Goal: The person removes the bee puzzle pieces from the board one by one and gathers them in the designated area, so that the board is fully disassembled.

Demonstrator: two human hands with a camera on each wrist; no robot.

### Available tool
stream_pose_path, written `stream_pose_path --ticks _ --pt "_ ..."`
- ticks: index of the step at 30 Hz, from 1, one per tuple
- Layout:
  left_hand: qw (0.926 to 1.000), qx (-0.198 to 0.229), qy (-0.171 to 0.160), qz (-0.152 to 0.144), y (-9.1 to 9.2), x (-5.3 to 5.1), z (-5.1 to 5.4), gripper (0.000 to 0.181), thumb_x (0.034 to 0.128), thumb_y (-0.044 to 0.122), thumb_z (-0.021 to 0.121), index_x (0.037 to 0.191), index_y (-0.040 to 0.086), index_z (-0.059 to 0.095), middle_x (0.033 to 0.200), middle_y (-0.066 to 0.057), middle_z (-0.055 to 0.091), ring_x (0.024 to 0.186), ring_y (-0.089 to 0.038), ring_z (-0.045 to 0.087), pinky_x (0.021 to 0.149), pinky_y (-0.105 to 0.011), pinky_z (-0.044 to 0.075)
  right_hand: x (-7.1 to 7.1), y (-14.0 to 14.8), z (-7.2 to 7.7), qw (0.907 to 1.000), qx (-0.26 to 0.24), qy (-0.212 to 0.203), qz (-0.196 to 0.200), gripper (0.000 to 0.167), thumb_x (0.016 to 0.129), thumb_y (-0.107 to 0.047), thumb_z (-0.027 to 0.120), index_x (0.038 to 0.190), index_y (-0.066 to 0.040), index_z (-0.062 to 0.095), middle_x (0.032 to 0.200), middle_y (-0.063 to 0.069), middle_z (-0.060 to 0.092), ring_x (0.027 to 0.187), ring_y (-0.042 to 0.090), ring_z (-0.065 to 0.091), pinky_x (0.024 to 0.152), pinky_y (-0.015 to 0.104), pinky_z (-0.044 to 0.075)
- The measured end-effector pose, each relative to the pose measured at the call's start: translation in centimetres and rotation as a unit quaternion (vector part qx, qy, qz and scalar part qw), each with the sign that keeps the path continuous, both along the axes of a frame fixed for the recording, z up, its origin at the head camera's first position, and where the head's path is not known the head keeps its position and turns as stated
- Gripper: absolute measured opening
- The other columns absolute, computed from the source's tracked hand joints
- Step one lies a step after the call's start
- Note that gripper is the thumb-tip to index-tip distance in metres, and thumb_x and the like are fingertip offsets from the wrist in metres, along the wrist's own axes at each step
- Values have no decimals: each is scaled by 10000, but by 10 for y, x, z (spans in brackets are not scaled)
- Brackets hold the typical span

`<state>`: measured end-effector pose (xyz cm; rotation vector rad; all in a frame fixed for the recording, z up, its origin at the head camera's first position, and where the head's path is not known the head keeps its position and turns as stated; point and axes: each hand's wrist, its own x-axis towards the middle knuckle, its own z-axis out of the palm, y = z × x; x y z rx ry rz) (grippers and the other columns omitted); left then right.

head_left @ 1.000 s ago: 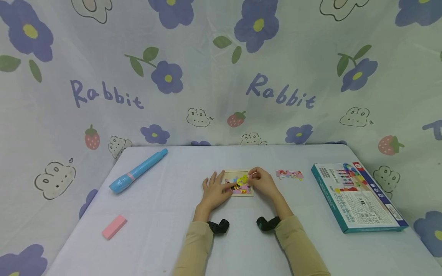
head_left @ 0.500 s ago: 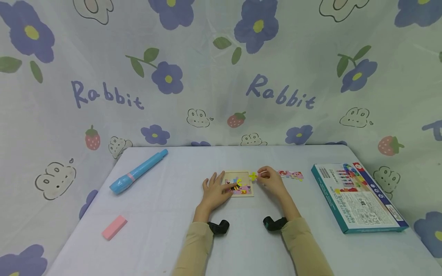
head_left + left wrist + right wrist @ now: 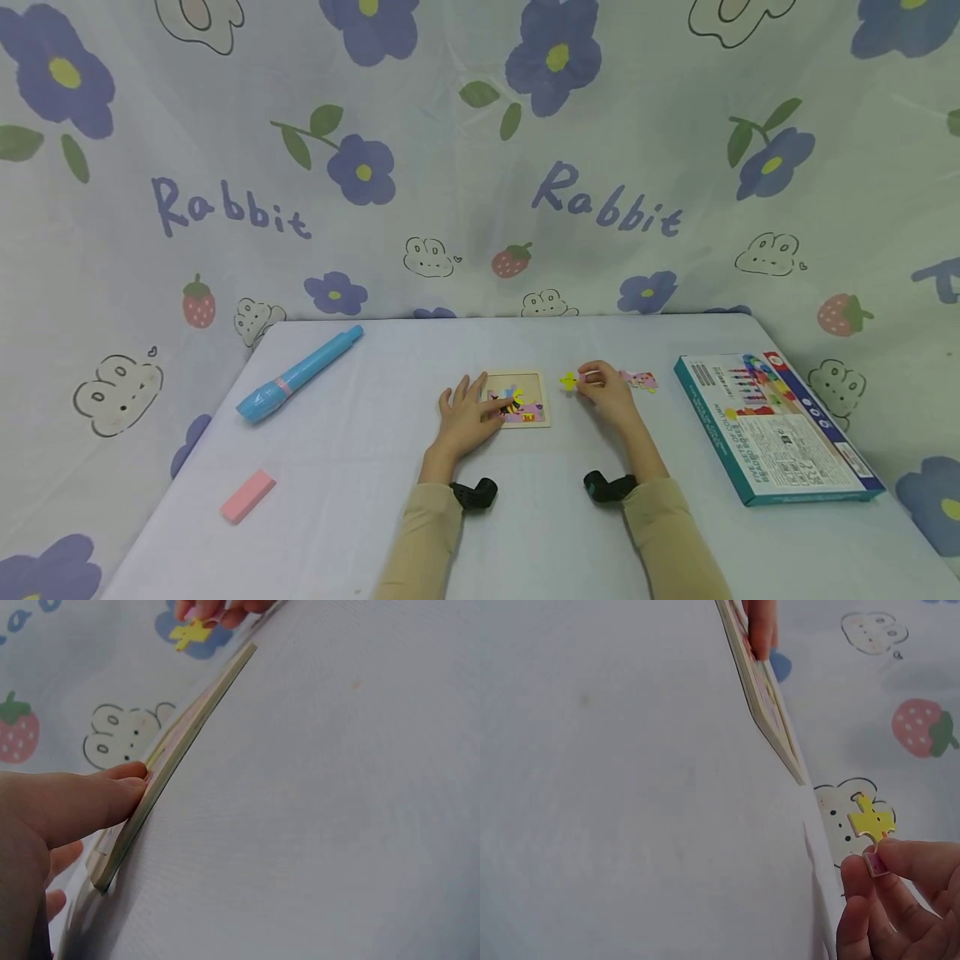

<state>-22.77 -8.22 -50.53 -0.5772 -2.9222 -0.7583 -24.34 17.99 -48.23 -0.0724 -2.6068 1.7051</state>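
Observation:
A small wooden-framed jigsaw puzzle lies mid-table, its lower part filled with pieces showing a bee, its upper part bare wood. My left hand rests on its left side, fingers spread, thumb pressing the pieces; in the left wrist view the thumb lies over the frame's edge. To the right, my right hand pinches a yellow and pink puzzle piece between thumb and fingers, held above the table and apart from the frame. Joined pink pieces lie just beyond that hand, partly hidden by it.
A flat teal-edged box lies at the right. On the left are a blue flashlight-shaped tube and a pink block. A printed curtain hangs behind the table's back edge.
My right hand has moved right, carrying the yellow and pink puzzle piece off the frame toward the loose pink pieces. My left hand has stayed on the puzzle.

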Motion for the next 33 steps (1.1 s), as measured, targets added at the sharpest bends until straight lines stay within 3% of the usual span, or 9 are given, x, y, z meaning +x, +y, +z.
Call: stream_pose_path --ticks 16,22,33 --pt "10000 -3 -29 -11 -1 1 0 319 878 386 574 1182 320 641 1501 -87 270 1385 -370 141 1035 -600 40 6 26 -1 9994 -256 14 -221 270 908 -68 563 1154 34 517 1015 191 565 780 176 626 652 224 479" --pt "10000 -14 -47 -21 0 0 1 320 880 387 577 1186 319 638 1501 -85 270 1384 -373 143 1036 -601 40 8 35 -2 9989 -4 30 -463 253 914 -95 558 1148 1 539 1029 176 581 769 142 606 639 214 478" --pt "9999 -71 -70 -6 0 0 1 326 881 385 577 1196 323 631 1504 -87 263 1386 -371 139 1034 -601 41 14 55 -5 9952 147 -226 -937 340 928 -141 528 1250 -40 489 1096 149 534 900 184 535 664 197 433"
